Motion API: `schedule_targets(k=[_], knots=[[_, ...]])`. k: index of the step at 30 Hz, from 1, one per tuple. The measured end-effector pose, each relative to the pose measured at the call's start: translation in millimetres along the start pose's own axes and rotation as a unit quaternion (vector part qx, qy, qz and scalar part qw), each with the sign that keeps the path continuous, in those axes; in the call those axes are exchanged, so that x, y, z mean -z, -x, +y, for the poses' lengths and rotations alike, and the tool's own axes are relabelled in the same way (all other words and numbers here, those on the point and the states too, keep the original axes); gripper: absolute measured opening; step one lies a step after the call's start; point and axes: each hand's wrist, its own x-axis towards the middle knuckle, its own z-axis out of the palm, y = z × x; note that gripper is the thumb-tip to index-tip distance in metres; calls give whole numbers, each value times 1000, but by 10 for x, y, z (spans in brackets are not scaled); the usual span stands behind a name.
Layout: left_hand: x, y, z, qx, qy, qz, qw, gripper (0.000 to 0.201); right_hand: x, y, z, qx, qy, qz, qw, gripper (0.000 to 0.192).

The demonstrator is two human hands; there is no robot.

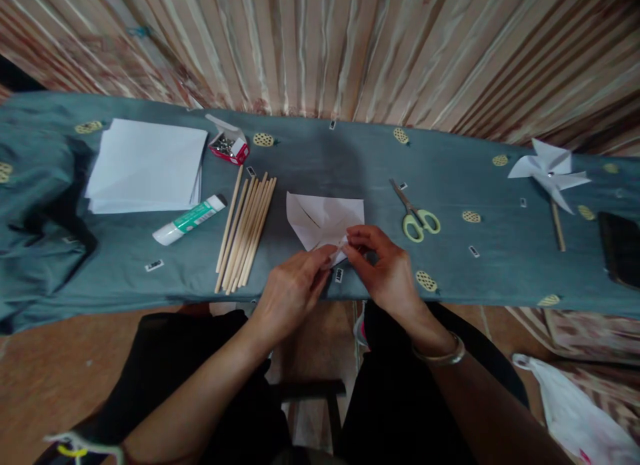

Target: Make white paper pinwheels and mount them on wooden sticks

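A white sheet of paper (327, 215) with slits cut toward its middle lies in front of me, its near edge folded up between my fingers. My left hand (295, 288) pinches the near part of the paper from the left. From the other side, my right hand (383, 268) grips the same folded part with thumb and fingertips. The fingertips of both hands nearly meet there and hide some of the fold. Green-handled scissors (419, 218) lie to the right of the paper. Several wooden sticks (250, 231) lie side by side to its left.
Farther left are a stack of white paper (147, 165), a glue stick (190, 219) and a small red box of metal pins (230, 145). A finished paper pinwheel (547, 175) on a stick lies at the right, near a dark object (620, 248). Curtains (320, 51) hang behind the cloth-covered table (475, 185).
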Motion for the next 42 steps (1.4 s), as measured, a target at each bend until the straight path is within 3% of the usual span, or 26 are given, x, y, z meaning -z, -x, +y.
schedule_targets(k=[4, 12, 30, 42], knots=[[-3, 3, 9, -35, -13, -21, 999, 27, -48, -24, 17, 36, 61, -12, 997, 19], [-28, 8, 4, -11, -22, -2, 1000, 21, -56, -9, 51, 193, 178, -10, 965, 17], [-7, -39, -2, 13, -18, -11, 1000, 19, -55, -30, 57, 189, 205, -65, 958, 25], [6, -60, -15, 31, -5, -23, 999, 17, -66, -49, 42, 173, 190, -67, 964, 26]])
